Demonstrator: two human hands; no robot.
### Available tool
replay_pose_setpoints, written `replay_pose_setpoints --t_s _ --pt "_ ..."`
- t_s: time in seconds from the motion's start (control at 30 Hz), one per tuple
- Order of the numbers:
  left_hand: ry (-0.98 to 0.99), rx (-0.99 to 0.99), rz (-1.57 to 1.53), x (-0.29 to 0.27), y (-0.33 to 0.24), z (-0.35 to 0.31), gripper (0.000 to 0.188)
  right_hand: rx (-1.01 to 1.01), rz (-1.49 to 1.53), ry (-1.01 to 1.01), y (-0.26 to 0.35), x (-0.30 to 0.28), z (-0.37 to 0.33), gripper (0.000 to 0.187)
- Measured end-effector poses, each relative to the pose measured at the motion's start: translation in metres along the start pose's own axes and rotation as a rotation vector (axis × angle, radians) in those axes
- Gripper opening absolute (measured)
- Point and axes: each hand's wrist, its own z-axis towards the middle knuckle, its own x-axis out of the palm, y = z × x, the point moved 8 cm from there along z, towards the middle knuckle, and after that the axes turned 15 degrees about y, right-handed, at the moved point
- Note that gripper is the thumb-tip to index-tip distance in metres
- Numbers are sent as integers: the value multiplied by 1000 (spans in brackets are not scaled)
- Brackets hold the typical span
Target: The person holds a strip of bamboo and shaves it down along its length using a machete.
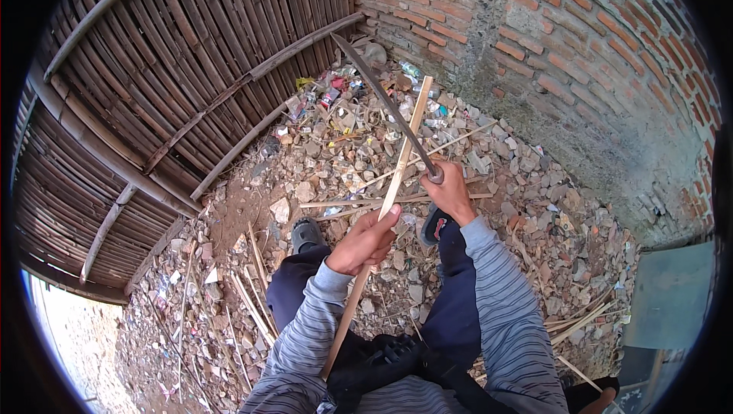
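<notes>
Right, 2 hands at work above the rubble here, and each is closed on something. The left hand (360, 247) has its fingers curled round a long pale wooden strip (402, 162), thumb lying along it near the top of the fist. That strip slants up and away in front of the person, its lower end down by the lap, its upper end out over the stony ground (304, 190). Over to the right hand (450, 192), and it's wrapped firmly about the grip of a long dark blade (374, 85), tip pointing up and left. Blade and strip cross, making an X above the fist; whether the edge touches the wood, I cannot tell.

Down below, 2 dark shoes, the left shoe (307, 235) and the right shoe (432, 226), stand apart on the stones. More thin strips (458, 197) lie across the ground just beyond them, another cluster of strips (250, 303) sits by the left leg, and a further bundle (582, 319) lies off to the right. Bright litter (330, 98) gathers in the far corner, where a slatted wall (198, 40) of dark poles meets a brick wall (603, 51). A greenish panel (666, 292) stands at the far right.
</notes>
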Motion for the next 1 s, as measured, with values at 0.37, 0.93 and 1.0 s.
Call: replay_pose_setpoints --t_s 0.37,0.93,1.0 --pt "-383 337 696 -41 -5 2 38 -139 -344 245 47 46 -11 12" --pt "-631 352 1155 -38 -10 -13 10 -222 -230 362 59 74 -11 6" --pt "-641 432 1222 -35 -11 -14 11 -153 -282 378 54 75 -9 7"
